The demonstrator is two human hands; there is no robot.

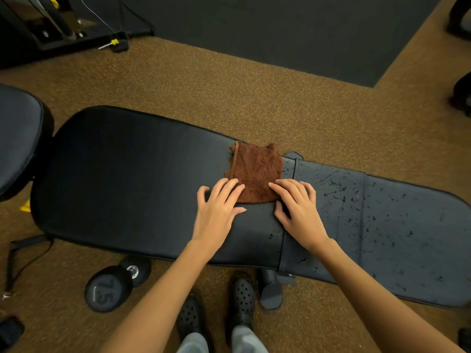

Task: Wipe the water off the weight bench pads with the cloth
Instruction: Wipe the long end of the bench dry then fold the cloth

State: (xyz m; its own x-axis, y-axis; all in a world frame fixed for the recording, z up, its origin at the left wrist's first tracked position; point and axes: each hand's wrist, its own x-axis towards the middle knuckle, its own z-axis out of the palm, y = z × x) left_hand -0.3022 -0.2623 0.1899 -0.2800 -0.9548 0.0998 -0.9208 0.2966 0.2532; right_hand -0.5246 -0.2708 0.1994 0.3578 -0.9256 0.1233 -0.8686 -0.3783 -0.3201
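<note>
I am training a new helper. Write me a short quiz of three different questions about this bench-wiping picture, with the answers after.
1. True or false: the brown cloth lies on the floor beside the dumbbell.
2. Multiple choice: where are water drops plainly visible? A) on the large pad at the left; B) on the narrower pad at the right; C) on the cloth only.
3. Fill the gap: the left hand and the right hand rest with straight fingers on the near ____ of the cloth.

Key
1. False: it lies on the bench, near the gap between the two pads.
2. B.
3. Edge (its near corners).
</note>
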